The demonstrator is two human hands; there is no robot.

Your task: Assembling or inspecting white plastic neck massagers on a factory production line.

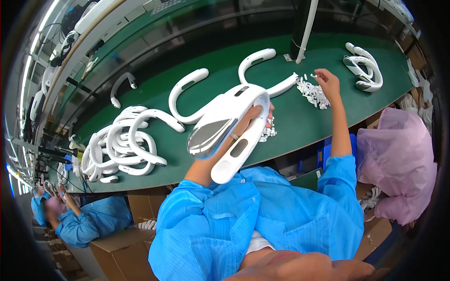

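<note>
My left hand is wrapped round the bend of a white U-shaped neck fan, held up above the table near my chest. Its oval grey panel and slotted vents face me. To the right, my right hand reaches over a heap of small white plastic pieces. The thumb and forefinger are pinched on one small white piece. More small pieces lie behind the held neck fan, partly hidden by it and by my left hand.
A tangled stack of neck fans covers the green table at left. Others lie at the middle and right. A dark post with a white tube rises at the back. People in blue and pink sit either side.
</note>
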